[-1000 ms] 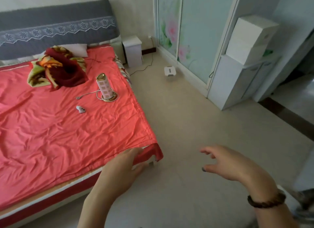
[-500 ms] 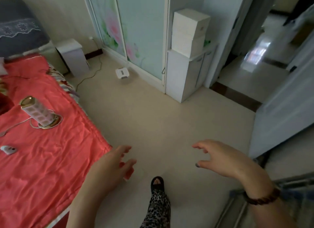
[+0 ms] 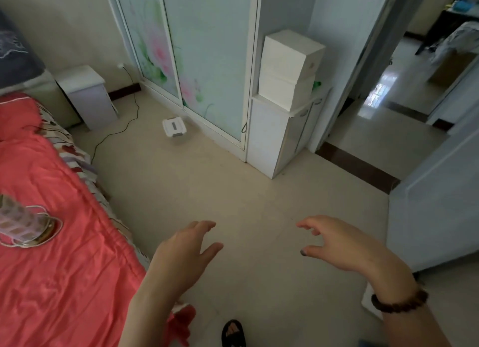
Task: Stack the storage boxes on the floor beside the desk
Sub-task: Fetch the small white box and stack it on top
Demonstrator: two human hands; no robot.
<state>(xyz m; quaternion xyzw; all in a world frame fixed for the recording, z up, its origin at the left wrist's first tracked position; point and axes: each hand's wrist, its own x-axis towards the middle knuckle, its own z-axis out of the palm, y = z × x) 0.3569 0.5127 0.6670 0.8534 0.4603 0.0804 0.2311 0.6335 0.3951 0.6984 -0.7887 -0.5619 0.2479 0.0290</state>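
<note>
Above the bare floor (image 3: 233, 191) beside a red bed (image 3: 64, 256): left hand (image 3: 181, 256) and right hand (image 3: 342, 245), both spread and holding nothing. Well ahead, two white boxes (image 3: 287, 69) stacked on a white cabinet (image 3: 269, 137) next to the wardrobe doors (image 3: 202, 48). Dark bracelet (image 3: 399, 301) around the right wrist.

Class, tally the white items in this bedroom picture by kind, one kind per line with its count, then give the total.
White boxes stacked on the cabinet: 2
White cabinet: 1
White nightstand: 1
White lidded box on the floor: 1
Total: 5
</note>
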